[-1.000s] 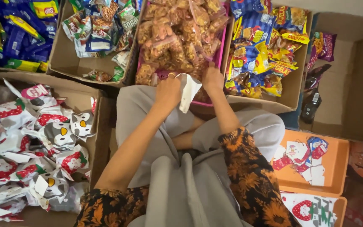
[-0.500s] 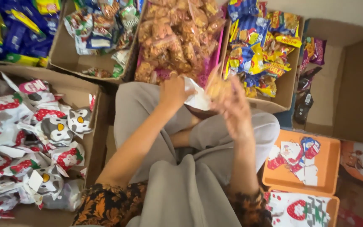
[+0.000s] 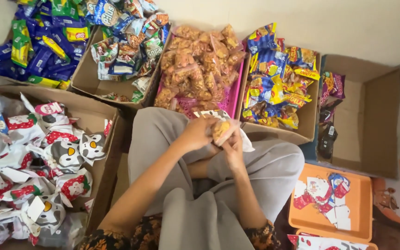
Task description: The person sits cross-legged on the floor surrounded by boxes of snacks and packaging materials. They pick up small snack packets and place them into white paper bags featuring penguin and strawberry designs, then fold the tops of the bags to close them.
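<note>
1. Both hands meet over the lap: the left hand (image 3: 199, 133) and the right hand (image 3: 234, 149) pinch a snack packet (image 3: 221, 128) at a white bag (image 3: 245, 140).
2. Judged step: packing the snack; next it needs pushing in.
3. At 12 o'clock, the pink basket (image 3: 235, 92) of snacks.

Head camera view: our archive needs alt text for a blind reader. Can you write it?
Seated cross-legged, a person's left hand and right hand hold a small clear snack packet over a white bag. Cardboard boxes of snack packets and a pink basket surround them.
</note>
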